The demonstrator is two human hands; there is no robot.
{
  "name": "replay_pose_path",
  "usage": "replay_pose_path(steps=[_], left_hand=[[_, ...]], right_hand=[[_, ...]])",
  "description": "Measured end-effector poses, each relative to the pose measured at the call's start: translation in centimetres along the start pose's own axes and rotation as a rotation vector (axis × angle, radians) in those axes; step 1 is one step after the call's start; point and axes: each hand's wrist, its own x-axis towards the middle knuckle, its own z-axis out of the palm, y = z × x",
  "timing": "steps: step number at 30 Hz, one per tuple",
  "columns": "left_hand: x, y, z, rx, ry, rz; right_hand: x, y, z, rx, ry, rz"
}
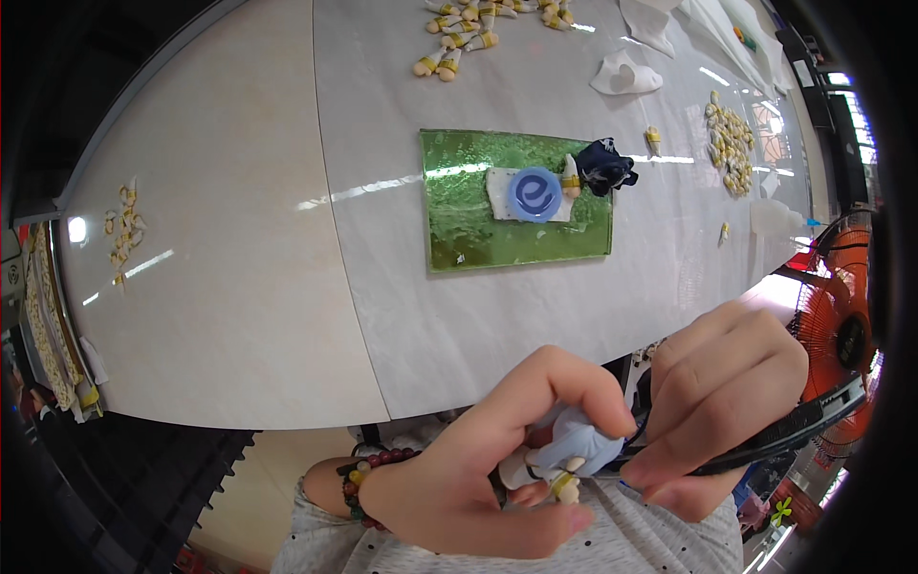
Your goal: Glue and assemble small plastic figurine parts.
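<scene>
My left hand (469, 469) is curled around a small light-blue piece (583, 442) that looks like cloth. With it is a small white doll part (566, 486) with a yellow band and a peach rounded end. The left fingertips press on the light-blue piece, and a beaded bracelet (361, 488) circles that wrist. Just to the right, my right hand (722, 402) is closed, thumb and fingers pinched close beside the light-blue piece. What the right fingers hold, if anything, is too small or hidden to make out. Both hands are above my lap, in front of the table edge.
On the table (229, 316) lies a green mat (516, 247) with a blue round cup (535, 194), a similar doll part (571, 180) and dark-blue cloth (606, 167). Several more parts form piles at the left, back and right. An orange fan (841, 297) stands at the right.
</scene>
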Motion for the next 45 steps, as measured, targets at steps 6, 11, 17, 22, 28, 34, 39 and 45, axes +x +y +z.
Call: replay_pose_path(steps=[6,11,17,22,28,34,39,45], left_hand=[[0.1,-0.2,-0.1,-0.049,-0.011,-0.012],[0.1,0.3,-0.6,-0.173,-0.002,-0.056],[-0.1,0.7,-0.6,-0.251,0.03,-0.163],[0.0,0.8,-0.6,-0.196,0.049,-0.182],[-0.2,0.5,-0.3,-0.2,0.105,-0.063],[1.9,-2.5,-2.6,0.144,-0.219,0.638],[1.6,-2.6,-1.8,0.114,-0.144,0.62],[0.0,-1.2,0.9,-0.101,0.25,0.356]], right_hand=[[0.3,-0.8,0.0,-0.083,-0.04,0.049],[0.4,-0.8,0.4,-0.143,0.01,0.036],[0.8,-1.1,-0.1,-0.197,-0.09,0.047],[0.5,-0.9,0.4,-0.209,-0.007,0.032],[0.4,-0.3,1.1,-0.132,0.088,0.053],[-1.9,-0.6,0.5,0.093,0.196,0.073],[-1.8,-1.0,1.4,0.06,0.263,0.124],[-1.0,-0.4,2.2,0.046,0.284,0.095]])
